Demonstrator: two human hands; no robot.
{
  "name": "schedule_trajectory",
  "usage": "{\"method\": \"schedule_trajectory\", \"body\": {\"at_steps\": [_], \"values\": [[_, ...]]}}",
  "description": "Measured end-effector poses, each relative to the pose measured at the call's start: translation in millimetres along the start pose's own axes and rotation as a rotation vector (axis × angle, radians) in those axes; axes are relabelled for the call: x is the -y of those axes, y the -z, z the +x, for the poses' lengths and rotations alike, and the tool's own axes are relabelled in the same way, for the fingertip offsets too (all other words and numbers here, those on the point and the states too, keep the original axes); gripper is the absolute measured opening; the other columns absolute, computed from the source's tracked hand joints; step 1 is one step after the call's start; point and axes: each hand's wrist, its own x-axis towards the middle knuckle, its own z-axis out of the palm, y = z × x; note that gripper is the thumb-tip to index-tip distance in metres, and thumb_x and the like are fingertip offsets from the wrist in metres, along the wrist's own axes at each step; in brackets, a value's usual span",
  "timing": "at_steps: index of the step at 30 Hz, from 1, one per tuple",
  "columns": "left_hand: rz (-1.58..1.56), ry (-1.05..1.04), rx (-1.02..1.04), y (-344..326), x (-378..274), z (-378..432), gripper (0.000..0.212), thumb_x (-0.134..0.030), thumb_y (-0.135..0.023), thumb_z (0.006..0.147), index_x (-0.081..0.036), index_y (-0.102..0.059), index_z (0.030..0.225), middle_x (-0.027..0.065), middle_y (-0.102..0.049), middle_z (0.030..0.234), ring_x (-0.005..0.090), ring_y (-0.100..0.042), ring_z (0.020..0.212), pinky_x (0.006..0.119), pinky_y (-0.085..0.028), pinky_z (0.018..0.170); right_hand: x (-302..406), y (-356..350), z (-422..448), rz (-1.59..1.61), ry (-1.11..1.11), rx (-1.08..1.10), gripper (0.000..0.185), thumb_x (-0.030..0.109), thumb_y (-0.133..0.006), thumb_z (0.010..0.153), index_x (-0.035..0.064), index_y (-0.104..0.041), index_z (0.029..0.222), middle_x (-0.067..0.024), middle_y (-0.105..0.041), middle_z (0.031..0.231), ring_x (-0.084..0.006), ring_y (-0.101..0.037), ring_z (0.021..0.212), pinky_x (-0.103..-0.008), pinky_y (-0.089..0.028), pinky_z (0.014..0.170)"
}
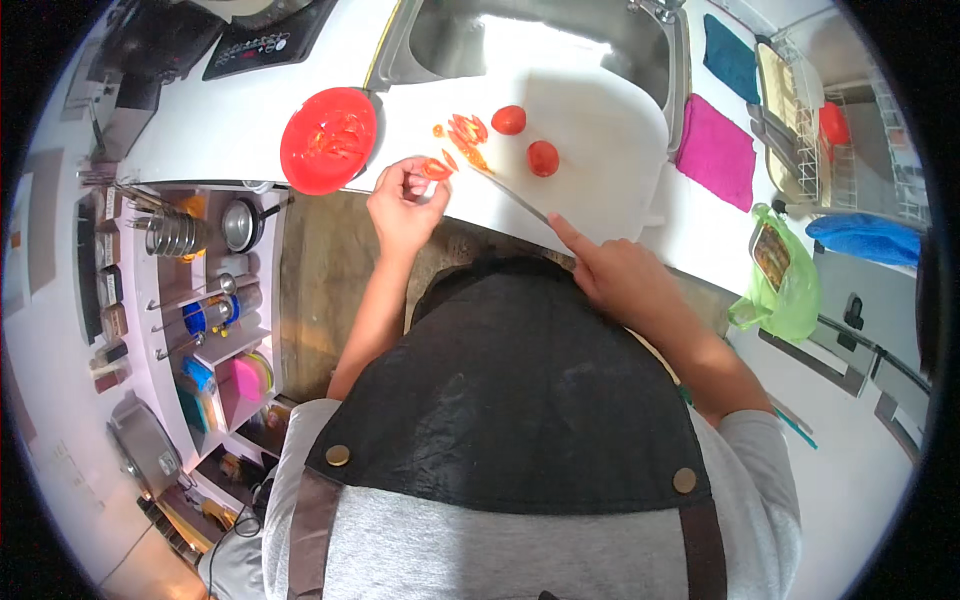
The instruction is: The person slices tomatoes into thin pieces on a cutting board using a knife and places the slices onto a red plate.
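My left hand (407,201) holds a tomato piece (436,169) in its fingertips near the left edge of the white cutting board (600,150). In my right hand (619,274) is a knife (517,201), its handle hidden in the fist and the forefinger stretched along the blade's spine. The knife tip lies by tomato pulp (471,154). Several cut tomato wedges (466,130) lie just beyond it. Two uncut-looking tomato pieces, one farther (508,120) and one nearer (543,158), rest on the board. A red bowl (296,161) with tomato slices (337,145) stands at the left.
Beyond the board is a steel sink (450,45). To the right lie a magenta cloth (716,154) and a teal cloth (730,58), near a dish rack (810,142). A green plastic bag (799,292) hangs at the counter's right. An induction hob (262,41) sits back left, above open shelves (225,300).
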Motion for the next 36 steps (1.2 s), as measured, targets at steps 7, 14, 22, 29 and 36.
{"method": "schedule_trajectory", "body": {"at_steps": [7, 14, 22, 29, 36], "values": [[0.027, -0.013, 0.037, 3, -10, 0, 0.03, -0.006, -0.08, 0.071, -0.001, -0.069, 0.098, 0.0029, -0.065, 0.089, 0.0043, -0.058, 0.07, 0.019, -0.051, 0.065, 14, -28, 24, 0.066, 0.055, -0.105, 0.064, 0.015, -0.056, 0.088, 0.0244, -0.035, 0.147, -0.0177, -0.059, 0.064, -0.0357, -0.06, 0.06, -0.0495, -0.048, 0.059], [-0.004, -0.002, 0.043, 4, -8, -1, 0.031, -0.007, -0.081, 0.072, -0.001, -0.069, 0.1, 0.0035, -0.065, 0.09, 0.0051, -0.059, 0.072, 0.02, -0.052, 0.067, 16, -33, 27, 0.053, 0.048, -0.097, 0.065, 0.015, -0.056, 0.088, 0.0261, -0.033, 0.148, -0.0172, -0.058, 0.063, -0.0362, -0.06, 0.059, -0.0501, -0.048, 0.058], [-0.13, 0.092, 0.055, 3, -3, -1, 0.03, -0.004, -0.079, 0.074, 0.001, -0.067, 0.101, 0.0069, -0.068, 0.094, 0.0084, -0.064, 0.077, 0.023, -0.054, 0.072, 18, -28, 30, 0.018, 0.045, -0.06, 0.064, 0.018, -0.052, 0.088, 0.0266, -0.031, 0.148, -0.0179, -0.063, 0.068, -0.0376, -0.064, 0.061, -0.0508, -0.053, 0.059], [-0.038, 0.134, 0.076, 9, -12, 0, 0.028, -0.003, -0.075, 0.077, 0.003, -0.068, 0.104, 0.0076, -0.07, 0.092, 0.0085, -0.064, 0.077, 0.024, -0.055, 0.073, 20, -24, 33, 0.04, 0.053, -0.079, 0.065, 0.014, -0.056, 0.088, 0.0243, -0.034, 0.148, -0.0169, -0.058, 0.062, -0.036, -0.06, 0.059, -0.05, -0.048, 0.059], [0.056, 0.168, 0.091, 11, -18, 3, 0.03, -0.006, -0.077, 0.074, 0.003, -0.069, 0.102, 0.0095, -0.069, 0.09, 0.0103, -0.064, 0.072, 0.025, -0.055, 0.069, 29, -30, 64, 0.131, 0.111, -0.126, 0.063, 0.014, -0.056, 0.087, 0.0209, -0.036, 0.146, -0.0169, -0.06, 0.065, -0.0367, -0.06, 0.06, -0.0496, -0.047, 0.059]]}}
